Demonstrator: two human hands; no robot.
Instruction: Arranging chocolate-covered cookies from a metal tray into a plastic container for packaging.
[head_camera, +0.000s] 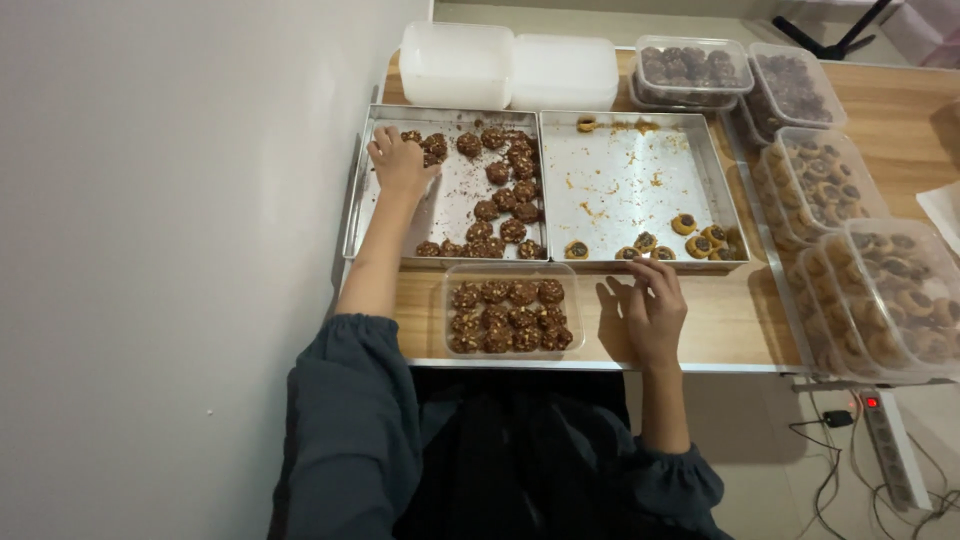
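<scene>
- The wooden table (720, 330) carries everything within arm's reach of the person, pushed against the wall on their left, so both trays and the tubs sit in one working row.
- Two metal baking trays lie side by side, edges touching. The left tray (455, 205) holds dark nut-studded cookies (505, 195), mostly gathered toward its right half and front edge. The right tray (640, 180) is nearly bare, with crumbs and a few jam-centred cookies (695, 238) along its front edge.
- Filled clear tubs (860, 270) stand stacked along the right side, and two white lidded tubs (510, 68) sit behind the trays, out of the way.
- A clear open container (512, 310) sits just in front of the left tray, close to the body, already holding several rows of the dark cookies.
- The left hand (400, 165) reaches to the far left corner of the left tray, fingers curled down over a dark cookie there; whether it actually grips one cannot be told.
- The right hand (655, 310) rests on the table beside the container, fingers loosely spread, holding nothing, fingertips near the right tray's front rim.
</scene>
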